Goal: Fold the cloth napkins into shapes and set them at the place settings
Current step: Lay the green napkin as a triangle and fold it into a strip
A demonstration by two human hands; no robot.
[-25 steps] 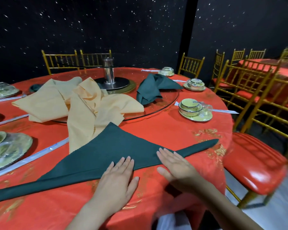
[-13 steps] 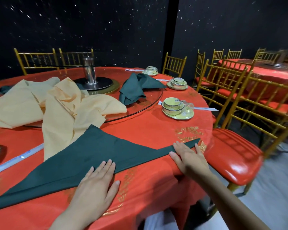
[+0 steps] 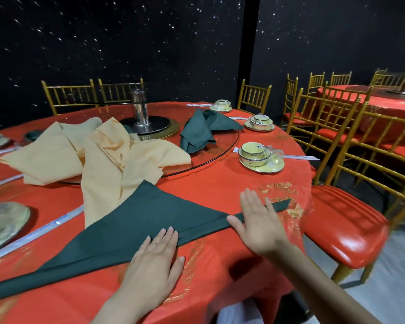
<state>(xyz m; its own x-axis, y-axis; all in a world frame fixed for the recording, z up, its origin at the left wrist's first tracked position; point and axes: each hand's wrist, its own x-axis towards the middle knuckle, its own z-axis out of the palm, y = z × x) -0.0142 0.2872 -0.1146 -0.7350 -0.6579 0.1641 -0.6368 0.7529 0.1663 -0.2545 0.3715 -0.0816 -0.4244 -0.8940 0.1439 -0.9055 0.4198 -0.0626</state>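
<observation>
Right hand has slid out along the fold of the dark green napkin toward its right tip, and now it lies flat across that band, fingers spread. The red bench fills the frame. The napkin stretches as a long triangle across the lower half, and peach napkins spill left of centre. Left hand, lower centre, fingers straight and together, presses the near folded edge.

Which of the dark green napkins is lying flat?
The triangular napkin at the near table edge, with the left hand and right hand pressing its folded hem. The other green napkin sits crumpled on the glass turntable.
</observation>
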